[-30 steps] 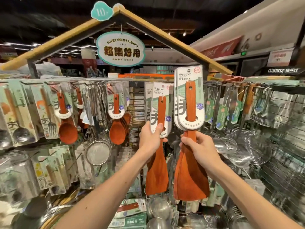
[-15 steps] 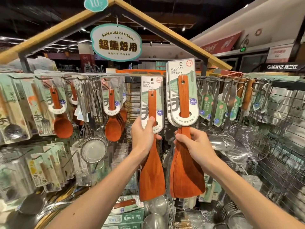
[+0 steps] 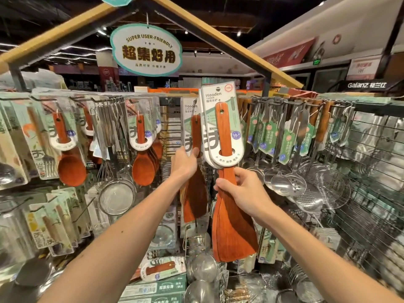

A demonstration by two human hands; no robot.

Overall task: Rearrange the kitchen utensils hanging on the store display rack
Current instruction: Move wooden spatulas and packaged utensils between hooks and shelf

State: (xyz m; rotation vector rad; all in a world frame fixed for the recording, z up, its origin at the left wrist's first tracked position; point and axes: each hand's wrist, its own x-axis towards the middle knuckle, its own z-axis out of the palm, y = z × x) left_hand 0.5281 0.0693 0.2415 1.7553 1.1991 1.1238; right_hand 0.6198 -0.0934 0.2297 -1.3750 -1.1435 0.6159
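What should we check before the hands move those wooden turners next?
1. Left hand grips its wooden turner: ok.
2. Right hand holds the turner bunch firmly: ok.
3. That wooden turner is hooked on the rack: cannot tell.
4. Turner bunch hangs there too: not ok, held in front.
5. Wooden spoons clear of both hands: ok.

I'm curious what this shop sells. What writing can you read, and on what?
"SUPER USER-FRIENDLY": hanging sign
"超集好用": same sign
"Wooden TURNER": front card, on the right hand's spatula
"Wooden": rear card, gripped by the left hand
"10": blue sticker on the front card
"Galanz": dark sign, far right
"101": white sign above it
All smaller print is too blurred to read.
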